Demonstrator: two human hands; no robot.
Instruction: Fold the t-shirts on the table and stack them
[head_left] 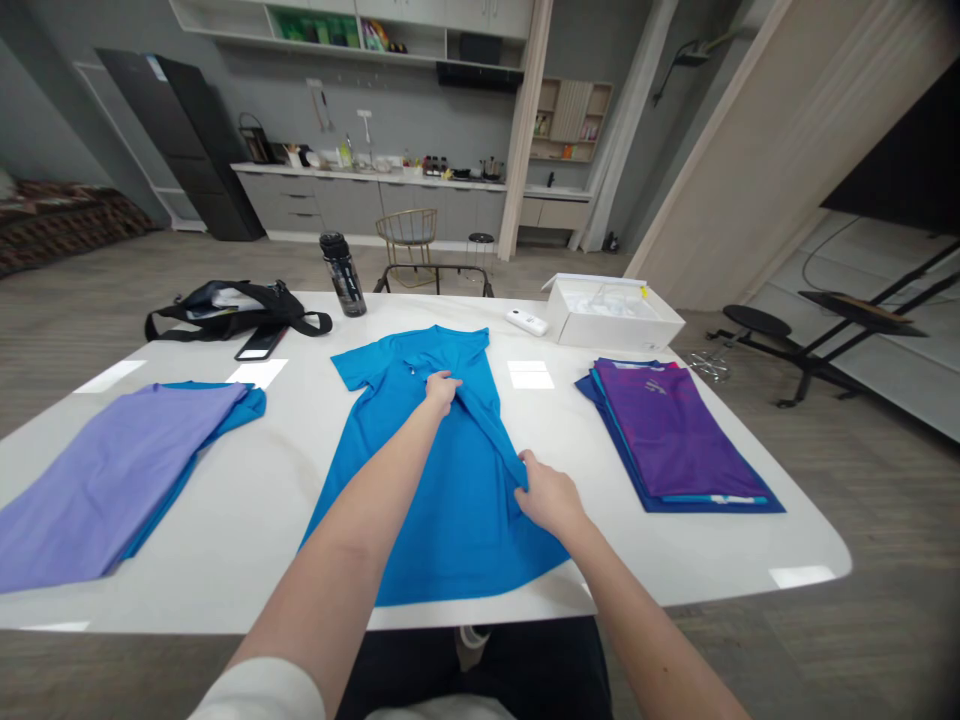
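Blue T-shirt (442, 520) lies centrally on the white table (292, 440), 2 hands on it: left fingers (444, 388) pinching fabric near the collar, right fingers (523, 474) clamped on its folded right edge.

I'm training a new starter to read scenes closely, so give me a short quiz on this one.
1. True or false: the left hand and the right hand both touch the blue shirt.
2. Which stands upright near the black bag? A) phone B) bottle C) fridge
3. Fill in: the top piece of the pile on the right is ____.

Key: 1 true; 2 B; 3 purple.
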